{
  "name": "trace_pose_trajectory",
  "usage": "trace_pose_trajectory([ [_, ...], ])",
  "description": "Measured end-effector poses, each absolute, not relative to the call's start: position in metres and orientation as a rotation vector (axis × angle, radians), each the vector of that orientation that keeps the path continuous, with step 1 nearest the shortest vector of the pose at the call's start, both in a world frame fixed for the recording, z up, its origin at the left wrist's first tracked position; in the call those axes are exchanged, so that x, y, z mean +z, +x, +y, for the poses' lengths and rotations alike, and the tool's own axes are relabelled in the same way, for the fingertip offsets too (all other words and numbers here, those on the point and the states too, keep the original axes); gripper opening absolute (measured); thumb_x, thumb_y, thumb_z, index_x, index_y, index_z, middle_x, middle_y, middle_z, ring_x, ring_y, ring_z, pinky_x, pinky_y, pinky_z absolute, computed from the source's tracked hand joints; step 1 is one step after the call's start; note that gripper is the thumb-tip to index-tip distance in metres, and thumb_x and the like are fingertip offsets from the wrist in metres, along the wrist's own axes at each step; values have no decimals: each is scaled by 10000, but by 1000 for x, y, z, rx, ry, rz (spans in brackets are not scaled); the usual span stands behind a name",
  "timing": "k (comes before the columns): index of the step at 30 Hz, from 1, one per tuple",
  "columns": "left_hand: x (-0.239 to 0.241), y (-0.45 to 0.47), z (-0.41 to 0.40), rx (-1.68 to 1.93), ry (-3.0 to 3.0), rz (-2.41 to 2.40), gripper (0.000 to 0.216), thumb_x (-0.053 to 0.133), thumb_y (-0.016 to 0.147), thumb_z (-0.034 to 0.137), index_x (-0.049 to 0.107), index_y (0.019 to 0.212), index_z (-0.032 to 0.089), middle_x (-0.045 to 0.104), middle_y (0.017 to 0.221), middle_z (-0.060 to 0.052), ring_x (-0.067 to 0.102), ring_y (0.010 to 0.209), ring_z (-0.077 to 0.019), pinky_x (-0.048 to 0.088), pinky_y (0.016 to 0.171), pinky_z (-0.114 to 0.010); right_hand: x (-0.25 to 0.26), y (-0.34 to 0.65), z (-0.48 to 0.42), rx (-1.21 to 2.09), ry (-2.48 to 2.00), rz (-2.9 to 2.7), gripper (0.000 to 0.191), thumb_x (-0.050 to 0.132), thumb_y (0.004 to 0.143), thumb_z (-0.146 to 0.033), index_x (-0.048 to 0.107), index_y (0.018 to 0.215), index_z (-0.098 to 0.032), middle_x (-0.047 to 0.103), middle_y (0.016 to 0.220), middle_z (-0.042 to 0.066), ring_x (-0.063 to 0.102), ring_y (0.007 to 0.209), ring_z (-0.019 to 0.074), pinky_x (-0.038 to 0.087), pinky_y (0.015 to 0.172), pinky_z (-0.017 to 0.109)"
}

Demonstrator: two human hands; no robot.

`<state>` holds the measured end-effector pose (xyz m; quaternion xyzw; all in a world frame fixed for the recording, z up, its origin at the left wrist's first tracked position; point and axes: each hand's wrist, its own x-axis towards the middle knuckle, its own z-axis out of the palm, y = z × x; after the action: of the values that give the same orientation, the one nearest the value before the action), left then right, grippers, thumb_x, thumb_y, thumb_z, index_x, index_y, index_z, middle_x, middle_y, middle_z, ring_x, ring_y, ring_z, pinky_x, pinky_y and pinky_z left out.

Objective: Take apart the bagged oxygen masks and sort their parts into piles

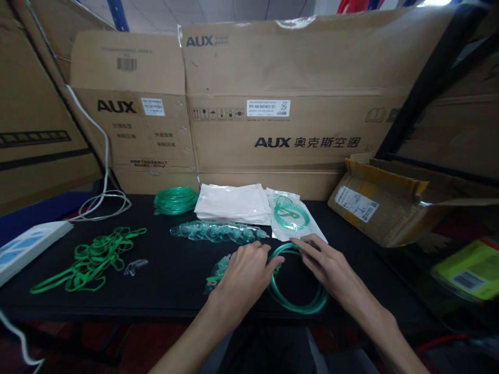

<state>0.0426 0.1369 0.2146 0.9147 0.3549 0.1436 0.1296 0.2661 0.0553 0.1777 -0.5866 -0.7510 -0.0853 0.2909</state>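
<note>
In front of me a coil of green clear tubing (298, 306) lies on the black table. My left hand (247, 272) is closed on the coil's left side, thumb against the tubes. At the coil's upper right, my right hand (322, 257) curls over the tubing; its thumb and lower fingers are partly hidden. Beside my left hand is a clear green mask-like piece (219, 270), partly covered by the hand. Just beyond stretches a row of nested clear plastic masks (218, 231). A white pouch holding a tubing coil (290, 214) lies past my right hand.
White pouches (234, 201) are stacked at the back, beside another green tubing coil (175, 200). Tangled green elastic straps (97, 257) and small clear pieces (136, 266) lie left. A power strip (33, 246) sits far left. An open cardboard box (374, 200) stands right.
</note>
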Motion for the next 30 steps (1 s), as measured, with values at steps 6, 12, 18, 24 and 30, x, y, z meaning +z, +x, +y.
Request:
trace_pose_trajectory([
  [6,198,58,150,451,2635,933,164,629,957,245,706,1083,173,734,1082,-100,674,1073,-289,488,959,-375,176,258,54,-195,-1508,-1939,505,463,1022,-129,537,1491,-300,647,1199,102,730,1051,222,611,893,323],
  [12,212,63,152,578,2575,857,155,586,1000,261,701,1078,192,743,1078,-61,689,1050,-232,481,947,-313,183,261,48,-162,-1476,-1803,376,562,1014,-195,679,1365,-263,704,1252,107,719,1133,243,587,978,344],
  [18,237,59,147,664,2531,716,184,602,1010,339,706,1061,196,769,1063,-56,717,1045,-249,508,918,-319,203,259,41,-17,-1400,-1756,329,623,989,-207,728,1298,-247,774,1218,69,743,1112,233,591,993,341],
  [24,252,54,143,621,2544,466,364,575,1016,480,698,1265,244,761,1247,-57,702,1172,-264,498,1027,-343,224,246,37,4,-1392,-1776,289,621,984,-251,768,1233,-240,788,1198,58,769,1074,258,616,974,373],
  [30,262,48,144,546,2645,364,393,520,1050,432,653,1361,231,761,1237,-91,719,1141,-274,525,1002,-364,227,244,37,-86,-1390,-1737,259,680,940,-368,814,1129,-253,807,1124,53,799,969,283,653,913,391],
])
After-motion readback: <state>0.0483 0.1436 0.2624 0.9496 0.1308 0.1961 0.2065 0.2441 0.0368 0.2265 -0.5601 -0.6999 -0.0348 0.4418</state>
